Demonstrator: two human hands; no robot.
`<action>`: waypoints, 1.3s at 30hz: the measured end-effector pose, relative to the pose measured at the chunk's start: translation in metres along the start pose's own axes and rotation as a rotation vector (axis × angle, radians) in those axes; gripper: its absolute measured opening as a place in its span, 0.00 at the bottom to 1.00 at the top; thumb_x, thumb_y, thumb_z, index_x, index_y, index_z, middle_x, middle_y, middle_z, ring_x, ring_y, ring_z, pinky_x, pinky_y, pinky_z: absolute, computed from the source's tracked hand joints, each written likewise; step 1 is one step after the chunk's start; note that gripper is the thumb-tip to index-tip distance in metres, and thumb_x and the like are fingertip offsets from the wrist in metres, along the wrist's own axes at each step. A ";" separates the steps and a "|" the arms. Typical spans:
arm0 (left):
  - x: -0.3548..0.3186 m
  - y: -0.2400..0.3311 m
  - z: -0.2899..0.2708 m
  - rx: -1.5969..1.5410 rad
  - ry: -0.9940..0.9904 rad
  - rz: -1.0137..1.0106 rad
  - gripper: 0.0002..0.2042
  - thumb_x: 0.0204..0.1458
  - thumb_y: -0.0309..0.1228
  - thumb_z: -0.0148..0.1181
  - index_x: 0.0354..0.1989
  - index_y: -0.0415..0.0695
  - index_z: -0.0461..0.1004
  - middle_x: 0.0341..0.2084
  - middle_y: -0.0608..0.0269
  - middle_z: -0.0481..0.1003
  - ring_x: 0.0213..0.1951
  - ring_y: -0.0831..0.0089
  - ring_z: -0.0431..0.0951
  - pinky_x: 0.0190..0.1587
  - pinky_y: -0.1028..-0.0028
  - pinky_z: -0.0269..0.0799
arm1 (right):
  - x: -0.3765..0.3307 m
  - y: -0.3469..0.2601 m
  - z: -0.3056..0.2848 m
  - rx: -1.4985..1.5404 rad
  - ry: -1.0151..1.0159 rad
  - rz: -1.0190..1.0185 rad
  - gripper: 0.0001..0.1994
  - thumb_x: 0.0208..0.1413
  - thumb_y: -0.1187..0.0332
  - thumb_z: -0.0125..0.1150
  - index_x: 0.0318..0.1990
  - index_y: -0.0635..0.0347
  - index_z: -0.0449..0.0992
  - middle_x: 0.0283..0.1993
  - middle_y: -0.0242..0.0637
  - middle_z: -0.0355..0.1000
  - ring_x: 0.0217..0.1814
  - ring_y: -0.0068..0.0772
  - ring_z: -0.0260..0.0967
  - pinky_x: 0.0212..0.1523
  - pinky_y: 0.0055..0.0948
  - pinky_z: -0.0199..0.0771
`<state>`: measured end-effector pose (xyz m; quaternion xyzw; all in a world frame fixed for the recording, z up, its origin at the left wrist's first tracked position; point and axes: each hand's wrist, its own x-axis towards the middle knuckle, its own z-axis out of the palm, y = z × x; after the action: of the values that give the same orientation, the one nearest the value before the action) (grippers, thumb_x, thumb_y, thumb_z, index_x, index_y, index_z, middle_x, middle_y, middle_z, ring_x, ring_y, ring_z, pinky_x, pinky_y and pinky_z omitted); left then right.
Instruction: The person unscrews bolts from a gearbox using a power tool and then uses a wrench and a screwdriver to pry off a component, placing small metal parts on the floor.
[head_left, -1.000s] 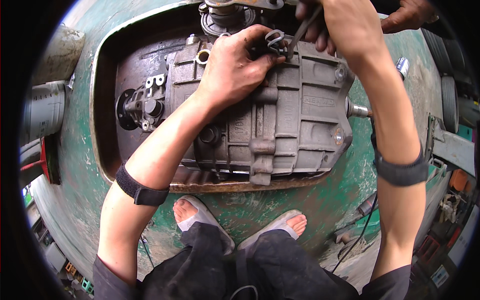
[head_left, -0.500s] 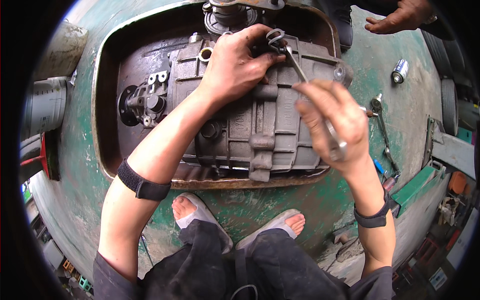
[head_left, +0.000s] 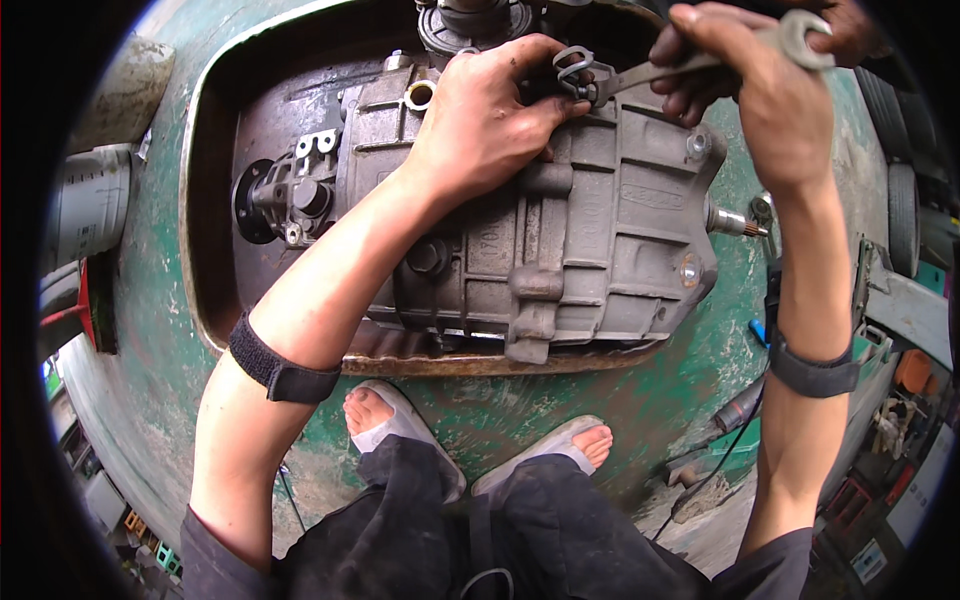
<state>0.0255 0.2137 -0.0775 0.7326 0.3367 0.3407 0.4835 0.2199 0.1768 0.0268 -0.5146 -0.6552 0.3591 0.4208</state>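
A grey cast metal gearbox housing lies on its side in a rusty tray set into a green bench. My left hand rests flat on the housing's top far edge, fingers pressing beside a small metal bracket. My right hand grips a silver combination wrench near its ring end, while the open end sits on the fitting by the bracket. Behind my right hand, another person's hand shows at the top edge.
The gearbox shaft sticks out to the right. Another wrench lies on the green bench by it. A grey cylinder sits at far left. My sandalled feet stand below the bench edge. Tools and clutter fill the right side.
My right hand swung the wrench from low over the housing's right side back up to the top right. My left hand stayed on the housing.
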 end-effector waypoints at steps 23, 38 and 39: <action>0.000 0.008 -0.001 0.012 -0.012 -0.031 0.11 0.57 0.24 0.62 0.48 0.39 0.75 0.40 0.62 0.80 0.32 0.82 0.79 0.28 0.83 0.77 | -0.053 0.008 0.002 0.168 0.188 0.184 0.13 0.65 0.65 0.53 0.34 0.66 0.77 0.27 0.40 0.76 0.26 0.30 0.76 0.26 0.26 0.73; -0.001 0.002 0.001 0.011 0.088 0.081 0.14 0.48 0.26 0.67 0.43 0.36 0.77 0.29 0.55 0.82 0.25 0.75 0.81 0.31 0.75 0.76 | -0.008 0.003 0.019 -0.711 -0.025 -0.248 0.11 0.65 0.70 0.51 0.44 0.63 0.79 0.32 0.37 0.77 0.28 0.30 0.75 0.29 0.25 0.72; -0.001 0.002 0.002 0.024 0.103 0.097 0.14 0.48 0.26 0.67 0.43 0.36 0.77 0.29 0.55 0.82 0.24 0.76 0.81 0.30 0.75 0.76 | -0.025 0.003 0.025 -0.717 0.004 -0.342 0.08 0.63 0.71 0.53 0.41 0.64 0.78 0.30 0.38 0.75 0.27 0.33 0.74 0.28 0.27 0.71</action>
<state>0.0268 0.2119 -0.0762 0.7353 0.3292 0.3970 0.4396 0.2007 0.1522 0.0100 -0.5129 -0.8144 0.0312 0.2696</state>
